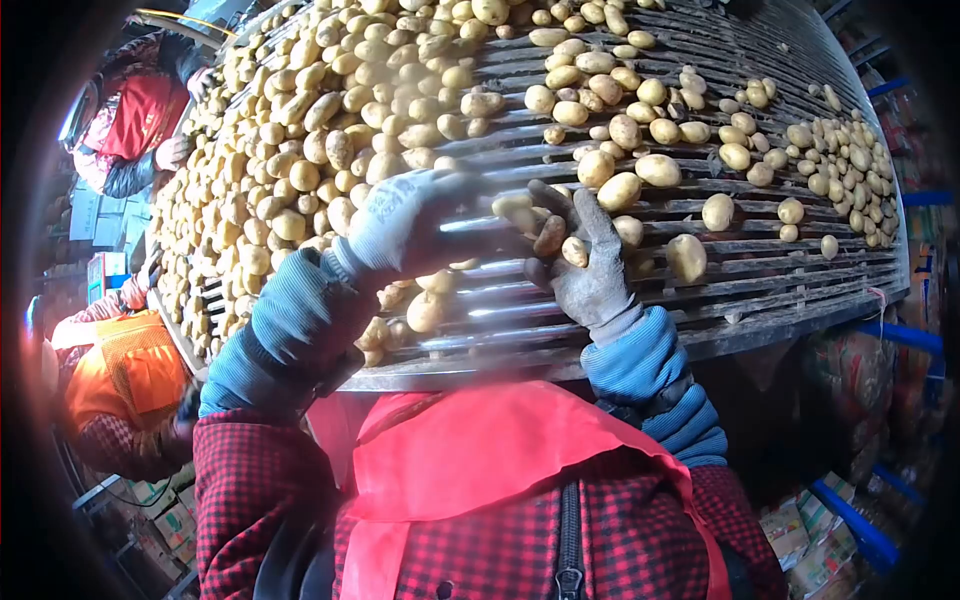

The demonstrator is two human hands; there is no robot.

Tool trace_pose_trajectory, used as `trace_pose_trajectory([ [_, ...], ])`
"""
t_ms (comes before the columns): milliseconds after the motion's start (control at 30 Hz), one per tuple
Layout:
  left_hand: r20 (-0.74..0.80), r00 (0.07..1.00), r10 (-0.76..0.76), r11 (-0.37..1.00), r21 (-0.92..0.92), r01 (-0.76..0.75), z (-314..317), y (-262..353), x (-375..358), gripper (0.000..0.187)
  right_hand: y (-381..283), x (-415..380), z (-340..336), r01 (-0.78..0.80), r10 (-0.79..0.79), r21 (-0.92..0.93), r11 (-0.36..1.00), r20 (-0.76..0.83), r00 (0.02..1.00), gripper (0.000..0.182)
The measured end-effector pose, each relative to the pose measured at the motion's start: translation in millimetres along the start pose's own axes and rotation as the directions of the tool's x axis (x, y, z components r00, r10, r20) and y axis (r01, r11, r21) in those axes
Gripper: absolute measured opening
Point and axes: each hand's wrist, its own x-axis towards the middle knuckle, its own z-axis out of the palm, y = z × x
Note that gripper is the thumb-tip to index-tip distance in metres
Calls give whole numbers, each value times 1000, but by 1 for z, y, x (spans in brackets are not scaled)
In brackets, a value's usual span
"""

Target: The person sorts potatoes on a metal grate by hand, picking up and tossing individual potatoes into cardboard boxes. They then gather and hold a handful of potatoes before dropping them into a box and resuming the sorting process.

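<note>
Both my hands wear grey work gloves and are over a slatted metal sorting table (760, 300) covered with potatoes. My left hand (405, 222) reaches to the right above the slats; its fingers are smeared by motion, so its grip is not visible. Close to its fingertips is a blurred pale potato (513, 204). With fingers curled, my right hand (592, 275) holds small potatoes (575, 252), one of them brownish. Larger potatoes (619, 191) lie on the slats just beyond it.
A dense heap of potatoes (290, 170) covers the table's left side. Another cluster (850, 170) lies at the far right. A person in a red apron (140, 115) and another in an orange vest (125, 370) are at the left edge. Blue metal bars (905, 338) stand at right.
</note>
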Motion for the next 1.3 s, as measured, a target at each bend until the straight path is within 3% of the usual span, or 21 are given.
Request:
trace_pose_trajectory([
  [100,349,911,-220,886,462,36,14,-12,-13,41,-3,2,-6,0,0,-2,1000,36,999,54],
  [133,442,856,-268,861,509,6,26,-13,-19,38,-3,3,-10,16,-16,-2,1000,21,1000,55],
  [167,460,857,-231,879,477,-20,41,-16,-28,29,-3,4,-12,6,-8,48,999,46,999,54],
  [267,353,903,-244,836,549,12,59,-18,-33,16,-4,1,-9,-17,13,73,997,57,998,52],
  [500,396,876,-276,900,425,91,47,-27,-32,16,-1,1,-9,2,-3,31,1000,34,999,50],
  [567,163,968,-192,962,225,153,37,-18,-33,15,-1,2,-10,-13,12,16,1000,43,999,52],
  [633,-11,991,-136,991,-15,135,28,0,-26,17,0,-3,3,29,-35,-122,992,-51,998,55],
  [667,32,996,-78,995,-61,80,19,9,-19,32,3,-4,3,32,-40,-135,990,-56,998,56],
  [733,-130,987,92,996,-7,-93,7,11,3,43,3,-3,4,48,-59,-169,985,-64,996,57],
  [800,-190,978,82,993,99,-64,-5,-7,25,51,1,0,-6,61,-59,-161,985,14,998,55],
  [833,-179,984,-17,985,167,48,-15,-23,33,53,-1,0,-5,56,-54,-119,991,26,998,53],
  [900,-262,944,-201,838,452,304,-8,-87,40,51,-3,0,-4,48,-46,-43,998,35,998,51],
  [967,-109,889,-444,663,627,408,-17,-119,44,45,-3,0,-4,55,-54,-7,998,39,998,51],
  [1000,-154,892,-425,737,514,439,-17,-125,40,38,-3,0,-3,65,-65,-3,998,46,997,51],
  [1100,-121,922,-368,738,566,369,-18,-138,28,19,-2,1,-6,33,-36,55,998,51,998,51],
  [1233,-272,907,-321,841,359,405,-23,-121,33,21,-2,0,-2,11,-11,16,1000,-11,1000,55],
  [1267,-274,946,-173,919,299,255,-21,-104,30,21,-5,-2,4,0,-2,-34,999,-43,999,55],
  [1300,-216,964,-153,975,124,182,-18,-74,30,21,-2,-3,6,11,-13,-19,1000,-98,995,54],
])
